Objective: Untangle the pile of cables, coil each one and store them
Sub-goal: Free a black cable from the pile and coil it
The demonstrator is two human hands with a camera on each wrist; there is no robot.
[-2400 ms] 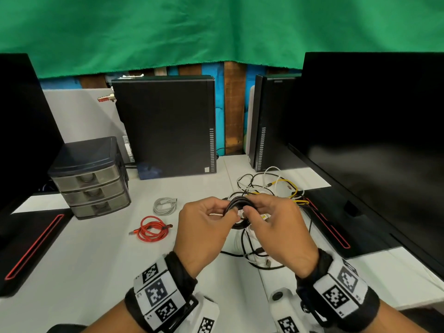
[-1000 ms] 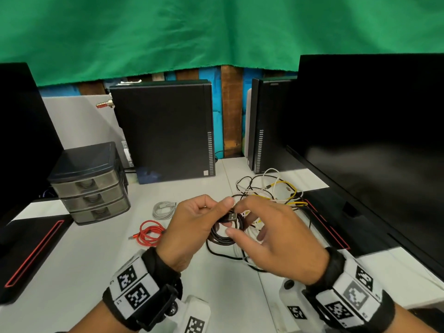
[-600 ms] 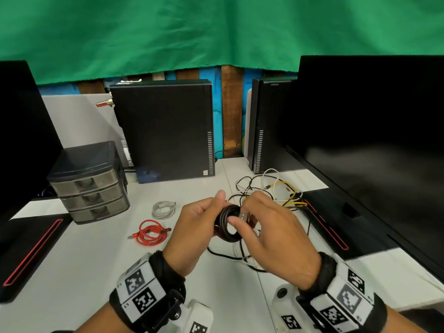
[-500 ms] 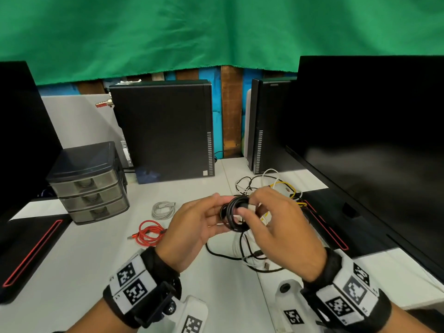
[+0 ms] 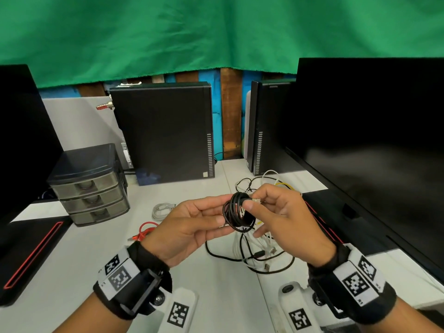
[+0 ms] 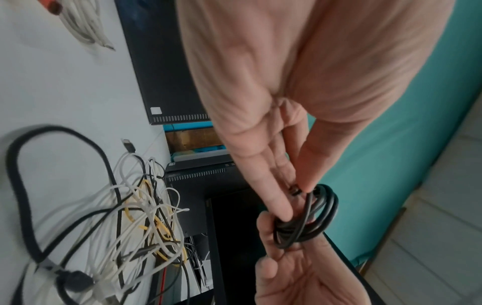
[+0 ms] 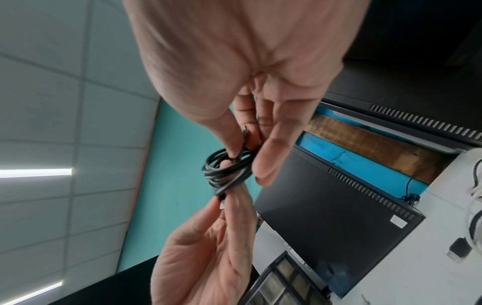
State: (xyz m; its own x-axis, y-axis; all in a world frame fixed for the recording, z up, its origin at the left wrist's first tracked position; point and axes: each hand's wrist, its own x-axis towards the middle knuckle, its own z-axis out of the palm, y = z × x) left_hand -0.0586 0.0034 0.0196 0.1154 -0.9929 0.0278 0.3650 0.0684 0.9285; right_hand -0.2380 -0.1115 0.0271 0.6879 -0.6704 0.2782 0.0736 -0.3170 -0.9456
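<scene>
- Centrally, in the middle of the head view, a small black cable coil [image 5: 237, 213] is being held above the white desk [image 5: 72, 265] between both hands.
- The coil's left side is being pinched by the thumb and fingertips of the left hand [image 5: 189, 230], with the fingers nearly straight.
- A metal connector end [image 5: 256, 201] is being gripped at the coil's upper right by the thumb and forefinger of the right hand [image 5: 286, 222]; the other fingers are being kept loosely spread below.
- Just below and behind the hands, a tangled pile of cables [image 5: 259, 251], white, black and yellow, is lying on the desk.
- At centre left, a coiled white cable [image 5: 161, 209] and a coiled red cable [image 5: 144, 233] are lying apart from the pile.
- At the left of the frame, a three-drawer organizer [image 5: 90, 186] is standing with its drawers closed.
</scene>
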